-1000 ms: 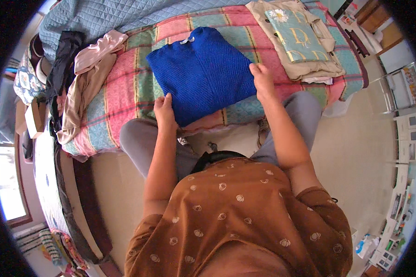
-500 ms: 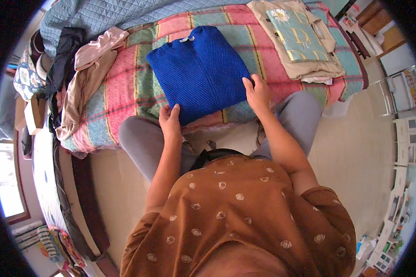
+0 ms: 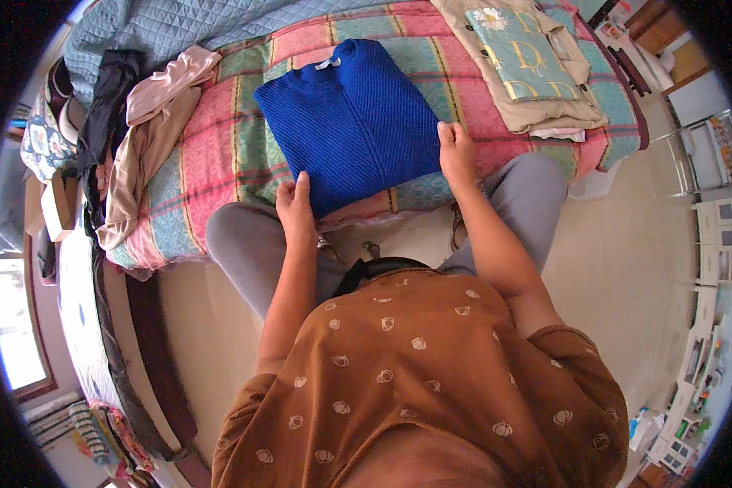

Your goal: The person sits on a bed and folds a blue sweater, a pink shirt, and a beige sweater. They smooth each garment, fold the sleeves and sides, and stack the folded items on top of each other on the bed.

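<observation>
At the left end of the bed with a pink-and-green plaid cover (image 3: 211,154), a crumpled black cloth garment (image 3: 110,102) lies beside a pale pink garment (image 3: 167,81) and a long beige garment (image 3: 150,150). Next, the left hand's (image 3: 295,207) grip is pinched on the near-left corner of a royal-blue ribbed knit sweater (image 3: 350,130), spread flat in a squarish shape, white neck label up, near edge at the bed's edge. The right hand (image 3: 457,153) pinches its right corner. Farther right, well apart, a folded mint-green printed top (image 3: 525,61) rests on a folded khaki garment (image 3: 533,122).
</observation>
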### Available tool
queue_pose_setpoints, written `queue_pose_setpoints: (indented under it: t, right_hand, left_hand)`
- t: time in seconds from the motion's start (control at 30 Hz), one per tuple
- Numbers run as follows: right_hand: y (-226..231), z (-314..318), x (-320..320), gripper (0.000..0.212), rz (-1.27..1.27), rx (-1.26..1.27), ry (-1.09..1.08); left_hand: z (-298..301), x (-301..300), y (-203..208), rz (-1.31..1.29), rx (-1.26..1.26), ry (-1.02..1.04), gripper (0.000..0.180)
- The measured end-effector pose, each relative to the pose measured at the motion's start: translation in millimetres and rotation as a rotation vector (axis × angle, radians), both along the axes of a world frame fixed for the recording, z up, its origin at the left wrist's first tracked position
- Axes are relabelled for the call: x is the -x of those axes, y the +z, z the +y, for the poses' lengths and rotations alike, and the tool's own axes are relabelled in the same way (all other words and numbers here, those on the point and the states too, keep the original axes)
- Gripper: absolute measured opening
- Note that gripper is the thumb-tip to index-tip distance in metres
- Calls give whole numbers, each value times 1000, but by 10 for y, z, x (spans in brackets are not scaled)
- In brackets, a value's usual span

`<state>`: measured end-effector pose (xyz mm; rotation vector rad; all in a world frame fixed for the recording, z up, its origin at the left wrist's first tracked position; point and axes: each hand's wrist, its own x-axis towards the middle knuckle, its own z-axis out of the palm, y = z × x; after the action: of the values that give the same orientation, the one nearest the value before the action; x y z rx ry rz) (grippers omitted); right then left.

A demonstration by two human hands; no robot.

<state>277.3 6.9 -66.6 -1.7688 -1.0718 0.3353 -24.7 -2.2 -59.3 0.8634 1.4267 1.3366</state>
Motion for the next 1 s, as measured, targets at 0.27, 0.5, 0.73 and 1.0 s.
queue_pose_setpoints:
  t: [0.27, 0.5, 0.73, 1.0]
  right_hand:
    - [478, -204, 82, 17, -372, -380, 58]
    - [695, 99, 618, 55, -790, -168, 450]
    - [378, 322, 445, 65, -841, -14, 446]
    - [540, 1020, 478, 71, -909, -138, 456]
  left_hand:
    - [-61, -224, 453, 796, -620, -28, 35]
    - [397, -763, 584, 1433, -678, -412, 54]
    - [519, -765, 354, 1484, -604, -465, 64]
    - [1170, -600, 422, 1576, -545, -251, 89]
